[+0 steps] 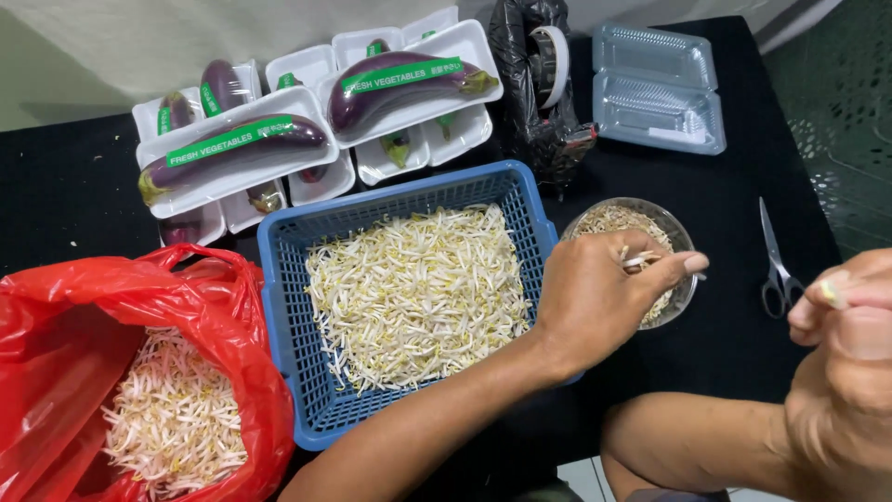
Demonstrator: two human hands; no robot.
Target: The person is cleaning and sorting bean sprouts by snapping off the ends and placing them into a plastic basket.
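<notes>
My left hand (599, 297) reaches across the blue plastic basket (288, 316) of bean sprouts (418, 288) and hovers over a round clear bowl (686, 279). Its fingers pinch a few bean sprouts (636, 260) above the sprout trimmings in the bowl. My right hand (850, 344) is raised close to the camera at the right edge, blurred, with a small pale sprout bit (830, 293) pinched between thumb and fingertips. A red plastic bag (214, 316) at the lower left lies open with more bean sprouts (172, 418) inside.
White foam trays with wrapped purple eggplants (232, 144) are stacked at the back. A black tape dispenser (548, 65) and clear plastic clamshell boxes (660, 88) stand at the back right. Scissors (776, 270) lie right of the bowl on the black tablecloth (65, 195).
</notes>
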